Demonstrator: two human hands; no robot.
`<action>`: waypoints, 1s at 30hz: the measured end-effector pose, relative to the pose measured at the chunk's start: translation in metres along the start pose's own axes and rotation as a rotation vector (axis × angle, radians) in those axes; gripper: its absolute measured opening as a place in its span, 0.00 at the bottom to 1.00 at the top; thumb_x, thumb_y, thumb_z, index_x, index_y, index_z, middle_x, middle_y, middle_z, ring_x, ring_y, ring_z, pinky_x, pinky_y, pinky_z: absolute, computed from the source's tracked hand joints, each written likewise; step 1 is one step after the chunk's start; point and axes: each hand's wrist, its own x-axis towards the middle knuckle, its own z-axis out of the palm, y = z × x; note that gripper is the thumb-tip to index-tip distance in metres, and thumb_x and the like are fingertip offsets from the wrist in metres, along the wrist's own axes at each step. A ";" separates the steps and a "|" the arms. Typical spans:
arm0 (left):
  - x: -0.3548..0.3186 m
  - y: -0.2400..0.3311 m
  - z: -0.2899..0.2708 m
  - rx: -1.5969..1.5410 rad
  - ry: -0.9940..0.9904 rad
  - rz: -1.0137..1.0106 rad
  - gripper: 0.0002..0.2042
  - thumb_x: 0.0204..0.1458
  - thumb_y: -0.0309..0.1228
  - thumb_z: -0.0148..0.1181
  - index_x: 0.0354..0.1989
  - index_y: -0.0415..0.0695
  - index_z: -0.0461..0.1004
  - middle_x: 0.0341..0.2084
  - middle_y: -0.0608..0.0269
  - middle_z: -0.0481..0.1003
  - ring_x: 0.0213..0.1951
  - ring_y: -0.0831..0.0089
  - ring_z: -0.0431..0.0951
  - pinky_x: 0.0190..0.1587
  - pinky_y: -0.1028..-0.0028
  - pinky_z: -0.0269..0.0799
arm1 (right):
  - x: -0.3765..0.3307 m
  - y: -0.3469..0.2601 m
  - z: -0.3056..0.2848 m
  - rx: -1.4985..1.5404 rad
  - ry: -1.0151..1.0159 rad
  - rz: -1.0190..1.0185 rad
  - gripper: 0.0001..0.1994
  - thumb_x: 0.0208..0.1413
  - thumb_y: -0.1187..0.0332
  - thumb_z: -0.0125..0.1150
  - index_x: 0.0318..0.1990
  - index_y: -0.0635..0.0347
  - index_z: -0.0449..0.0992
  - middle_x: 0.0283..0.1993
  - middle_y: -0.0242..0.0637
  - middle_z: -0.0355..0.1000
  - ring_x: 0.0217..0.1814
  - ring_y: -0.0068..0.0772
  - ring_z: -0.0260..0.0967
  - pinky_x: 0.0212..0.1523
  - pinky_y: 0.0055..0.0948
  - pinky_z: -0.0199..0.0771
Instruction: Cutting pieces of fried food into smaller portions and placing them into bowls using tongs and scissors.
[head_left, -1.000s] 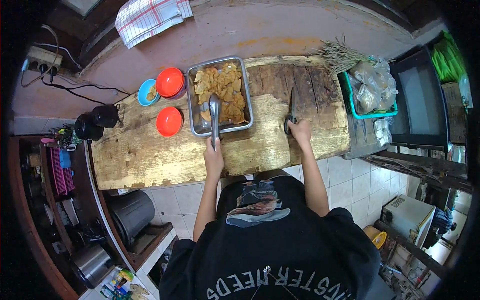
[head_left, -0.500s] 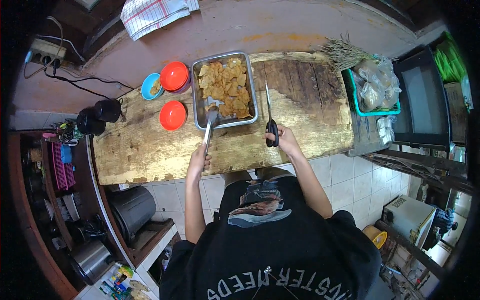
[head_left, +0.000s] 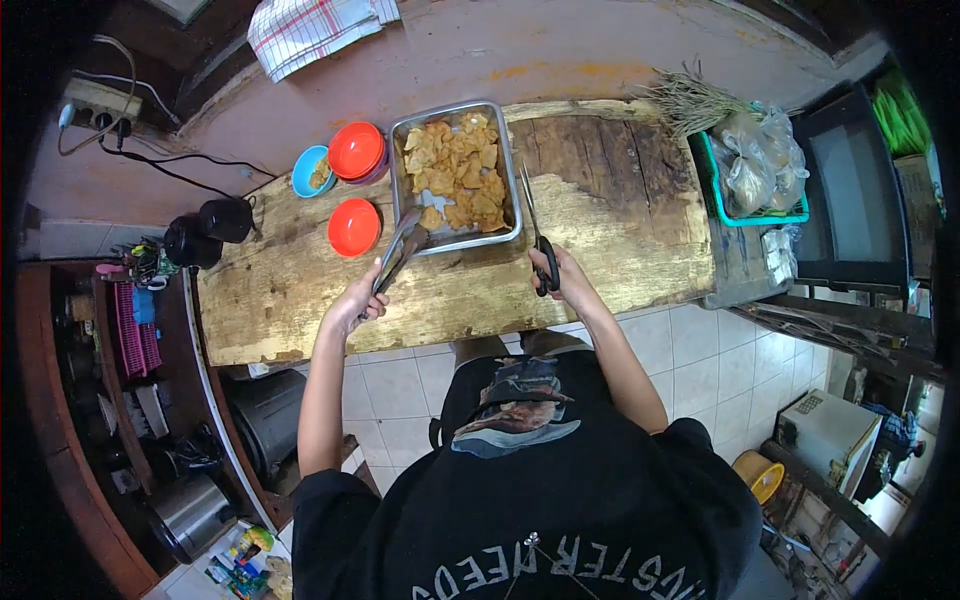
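A steel tray (head_left: 510,172) of golden fried pieces (head_left: 455,170) sits at the back of a worn wooden counter (head_left: 600,230). My left hand (head_left: 357,301) grips metal tongs (head_left: 400,250) whose tips reach into the tray's near left corner. My right hand (head_left: 560,280) holds black-handled scissors (head_left: 535,225), blades pointing away along the tray's right side.
Two red bowls (head_left: 354,226) and a blue bowl (head_left: 310,171) stand left of the tray. A teal basket (head_left: 752,172) with plastic bags and a bundle of dry grass (head_left: 690,100) lie at the right end. Black pots (head_left: 210,230), cables and a checked cloth (head_left: 315,25) are at the left and back.
My right hand has brought the scissors from the right part of the counter to beside the tray. My left hand pulled the tongs back toward the tray's near left corner.
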 end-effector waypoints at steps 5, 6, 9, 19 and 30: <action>-0.001 0.013 -0.004 0.005 -0.039 -0.068 0.26 0.45 0.56 0.41 0.27 0.40 0.59 0.10 0.62 0.60 0.08 0.84 0.57 0.06 0.87 0.46 | 0.002 -0.002 0.001 -0.004 0.025 0.017 0.18 0.44 0.52 0.54 0.30 0.58 0.60 0.14 0.24 0.59 0.12 0.11 0.52 0.11 0.11 0.45; 0.002 0.013 -0.007 0.003 -0.038 -0.068 0.26 0.45 0.56 0.41 0.27 0.40 0.59 0.10 0.62 0.60 0.08 0.84 0.57 0.06 0.87 0.46 | 0.002 -0.003 0.002 0.026 0.014 -0.001 0.19 0.44 0.52 0.55 0.30 0.58 0.60 0.14 0.24 0.59 0.12 0.11 0.52 0.11 0.11 0.45; 0.019 0.014 -0.016 0.079 -0.064 -0.102 0.25 0.45 0.56 0.41 0.28 0.41 0.59 0.11 0.62 0.61 0.07 0.84 0.57 0.06 0.87 0.45 | 0.001 -0.007 0.003 0.049 0.017 -0.005 0.19 0.43 0.52 0.56 0.29 0.57 0.60 0.13 0.24 0.59 0.12 0.11 0.52 0.11 0.11 0.46; 0.023 0.016 -0.014 -0.002 -0.103 -0.072 0.24 0.45 0.55 0.43 0.38 0.46 0.59 0.11 0.67 0.57 0.07 0.87 0.53 0.06 0.89 0.44 | 0.004 0.004 -0.005 0.052 0.023 -0.018 0.07 0.51 0.65 0.46 0.30 0.56 0.57 0.29 0.29 0.69 0.17 0.11 0.57 0.11 0.11 0.47; 0.022 0.012 -0.021 0.091 -0.147 0.008 0.21 0.44 0.55 0.44 0.28 0.47 0.60 0.10 0.71 0.56 0.08 0.91 0.51 0.07 0.89 0.41 | 0.010 0.000 -0.002 -0.016 0.097 0.038 0.13 0.48 0.57 0.52 0.26 0.53 0.58 0.15 0.26 0.61 0.13 0.12 0.55 0.10 0.12 0.46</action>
